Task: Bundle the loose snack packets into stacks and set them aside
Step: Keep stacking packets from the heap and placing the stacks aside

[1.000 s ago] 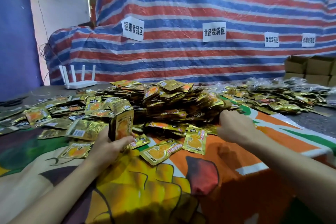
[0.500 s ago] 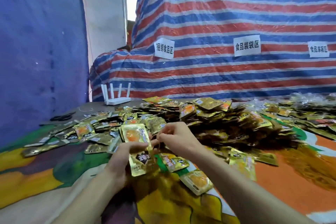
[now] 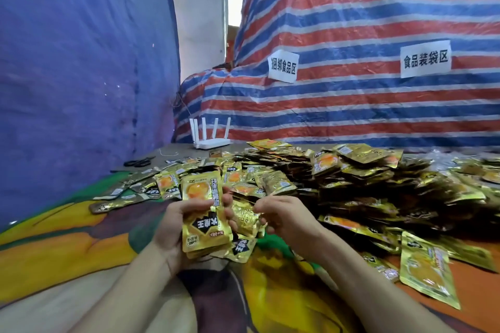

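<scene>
We build stack: left hand (image 3: 174, 227) clasps shiny gold foil snack packets (image 3: 204, 213); right hand (image 3: 288, 220) curled, pinch unclear; next needs aligned packet.

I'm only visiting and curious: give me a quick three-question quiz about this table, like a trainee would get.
1. True or false: the left hand grips a stack of gold snack packets.
2. What stands at the far edge of the table? A. white router B. kettle C. lamp
3. Fill in: the black scissors lie to the ___ of the packet heap.
Key: 1 true; 2 A; 3 left.
</scene>
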`<state>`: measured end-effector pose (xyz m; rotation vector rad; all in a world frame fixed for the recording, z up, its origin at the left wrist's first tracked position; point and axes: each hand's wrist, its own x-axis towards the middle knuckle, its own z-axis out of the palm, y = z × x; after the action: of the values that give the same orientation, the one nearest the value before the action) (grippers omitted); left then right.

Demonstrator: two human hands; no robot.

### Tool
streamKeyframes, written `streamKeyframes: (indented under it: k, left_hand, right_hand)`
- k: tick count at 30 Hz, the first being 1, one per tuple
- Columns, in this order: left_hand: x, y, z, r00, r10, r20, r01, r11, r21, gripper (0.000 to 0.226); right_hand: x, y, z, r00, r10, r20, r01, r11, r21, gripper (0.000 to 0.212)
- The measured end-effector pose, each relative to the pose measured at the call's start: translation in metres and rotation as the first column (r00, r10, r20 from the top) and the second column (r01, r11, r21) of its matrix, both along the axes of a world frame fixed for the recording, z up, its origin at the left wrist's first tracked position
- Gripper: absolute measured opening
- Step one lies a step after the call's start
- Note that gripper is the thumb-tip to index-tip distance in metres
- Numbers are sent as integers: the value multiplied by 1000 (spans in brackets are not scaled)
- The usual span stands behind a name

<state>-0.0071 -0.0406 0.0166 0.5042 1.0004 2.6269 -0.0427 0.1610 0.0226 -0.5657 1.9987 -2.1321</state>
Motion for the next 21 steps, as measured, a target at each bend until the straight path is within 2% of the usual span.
streamKeyframes:
  k: [2, 4, 7, 10, 12, 15, 19, 21]
  left_hand:
    - [1, 0, 1, 999, -31, -27, 32, 999, 3, 43]
    - [1, -1, 1, 998, -50, -35, 49, 999, -21, 42]
    - [0, 2, 0, 998, -35, -50, 31, 997, -70, 44]
    - [-1, 5, -2, 999, -25, -39, 21, 995, -93, 44]
    - [-3, 6, -4, 999, -30, -29, 27, 994, -103, 40]
    - [-7, 7, -7, 1000, 9, 5, -8, 986, -164, 38]
    - [-10, 5, -5, 965, 224, 133, -182, 945, -271, 27]
    - [-12, 1, -3, 917, 361, 171, -323, 922, -216, 31]
  right_hand:
    - [6, -1, 5, 979, 191, 73, -179, 973, -144, 6]
    - [10, 0, 10, 951, 301, 75, -266, 915, -303, 3]
    - [13, 2, 14, 924, 372, 91, -266, 794, -546, 6]
    - [12, 3, 13, 914, 391, 111, -236, 732, -639, 10]
    - [10, 3, 12, 912, 393, 120, -233, 735, -637, 26]
    - [9, 0, 12, 947, 305, 100, -224, 851, -475, 38]
    - [6, -2, 6, 987, 158, 15, -145, 934, -328, 41]
    - [6, -4, 1, 997, 73, -13, -74, 954, -291, 43]
